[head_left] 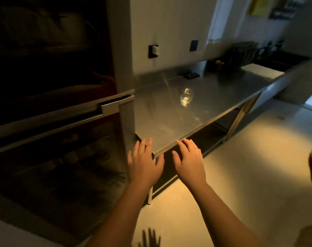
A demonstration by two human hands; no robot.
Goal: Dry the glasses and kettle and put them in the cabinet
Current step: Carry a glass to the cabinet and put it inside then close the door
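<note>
- Both bare forearms reach forward from the bottom of the view, palms down, side by side near the front corner of the long stainless-steel counter [214, 93].
- The left hand [144, 164] has its fingers straight and fanned — thumb out to the right, nothing in its grasp, fingertips over the counter's near corner beside the cabinet's edge.
- The right hand [189, 163] matches it: fingers extended and slightly spread, empty, fingertips at the counter's front lip.
- Whether either hand actually touches the steel cannot be told; they sit just apart from each other.
- The small clear stemless drinking glass [186, 97] stands upright on the counter's middle, well apart from both hands, alone on that stretch of steel.
- To the left, the tall dark open cabinet [53, 104] with pale shelf edges — contents too dim to make out.
- On the white wall above the counter, a black-and-white wall socket [153, 51] and a small dark blue square plate [194, 45].
- Far back, a dark dish rack [240, 52] sits at the counter's end, blurred.
- A yellow paper notice [257, 5] hangs high on the wall; its writing is unreadable.
</note>
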